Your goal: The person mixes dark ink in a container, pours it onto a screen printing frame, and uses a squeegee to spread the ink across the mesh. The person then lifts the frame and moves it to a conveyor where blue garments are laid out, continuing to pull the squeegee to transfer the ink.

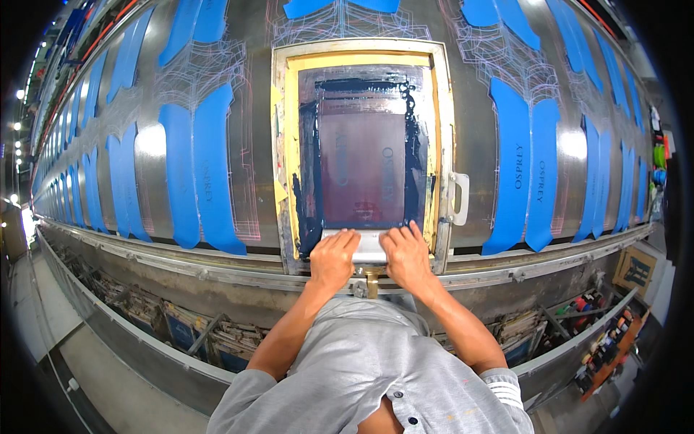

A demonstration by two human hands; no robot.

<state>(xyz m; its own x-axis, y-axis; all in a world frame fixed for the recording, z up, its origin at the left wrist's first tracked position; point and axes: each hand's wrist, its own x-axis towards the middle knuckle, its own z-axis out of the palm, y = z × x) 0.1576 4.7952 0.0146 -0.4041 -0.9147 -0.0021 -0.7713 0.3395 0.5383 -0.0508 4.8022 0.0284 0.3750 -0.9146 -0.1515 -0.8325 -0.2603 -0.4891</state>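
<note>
A screen-printing frame (447,116) lies flat on the long table in front of me, with yellow tape around its inner edge. Dark ink (309,170) is smeared along the sides and top of its mesh (363,170), which has a purplish see-through window. At the near end of the mesh is a squeegee (371,248) with a pale metal holder. My left hand (333,259) is closed round its left end, and my right hand (407,254) grips the right end. The squeegee's blade edge is hidden.
Blue cut fabric pieces (510,170) lie in pairs along the dark table (470,166), some with dark printing. A pale handle (460,198) sticks out from the frame's right side. A metal rail (520,273) runs along the near edge, above a shelf of stacked frames (191,329).
</note>
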